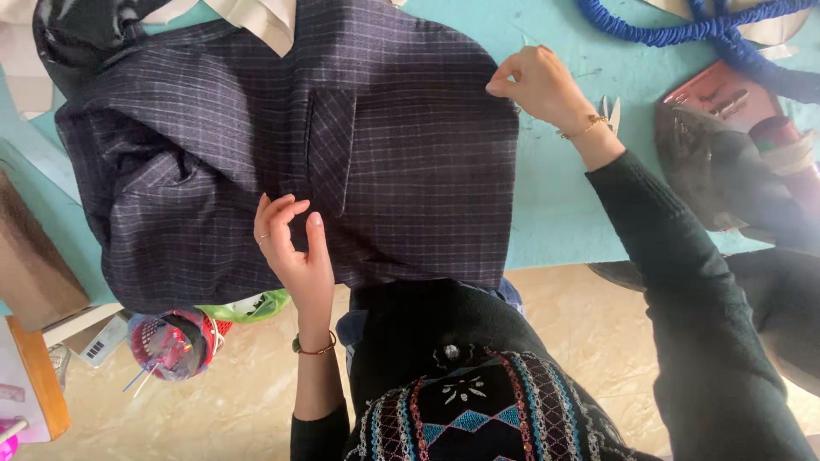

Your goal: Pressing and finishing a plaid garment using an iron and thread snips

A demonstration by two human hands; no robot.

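A dark navy checked garment (256,154) with a flap pocket (329,149) lies spread over a turquoise table (555,213). My left hand (290,243) rests on the cloth just below the pocket, thumb and fingertips pinching a fold near the front edge. My right hand (538,85) pinches the garment's right edge at its upper corner. Both wrists wear thin bracelets.
A dark steam iron (726,162) sits at the table's right. A blue braided cord (709,30) curls along the top right. Small scissors (611,111) lie behind my right wrist. A pink basket (171,346) and wooden boards (34,273) stand on the floor at left.
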